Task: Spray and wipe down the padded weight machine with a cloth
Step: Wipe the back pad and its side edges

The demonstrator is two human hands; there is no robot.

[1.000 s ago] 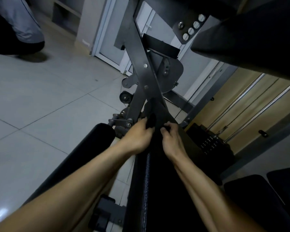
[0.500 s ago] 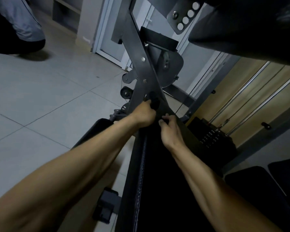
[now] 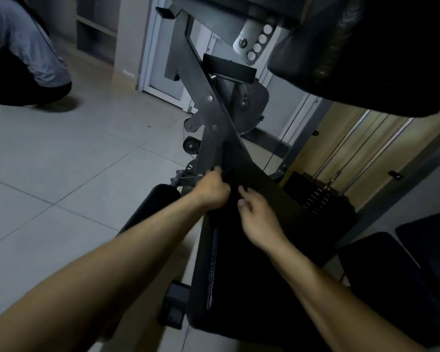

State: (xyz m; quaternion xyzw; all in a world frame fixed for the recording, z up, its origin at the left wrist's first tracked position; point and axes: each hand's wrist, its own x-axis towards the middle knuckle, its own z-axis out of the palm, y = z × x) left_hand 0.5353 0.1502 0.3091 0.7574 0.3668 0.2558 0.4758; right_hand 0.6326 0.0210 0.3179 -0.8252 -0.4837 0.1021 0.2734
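Open tiled floor (image 3: 74, 179) left of the bench pad (image 3: 252, 288); steel frame (image 3: 208, 115) close ahead, weight stack (image 3: 320, 196) right, black pad (image 3: 366, 59) overhead.

Room's pretty dim, with big pale grey floor tiles (image 3: 61, 161) and thin grout lines everywhere. There's a white door (image 3: 163, 72) at the back beside an open shelf unit (image 3: 94, 29). A tan wall (image 3: 417, 138) sits off right, and a person in a grey top (image 3: 18, 47) crouches far left.

The weight machine's long black pad (image 3: 239, 275) runs toward its grey steel frame (image 3: 203, 97); a dark cloth (image 3: 228, 176) sits bunched at the pad's far end.
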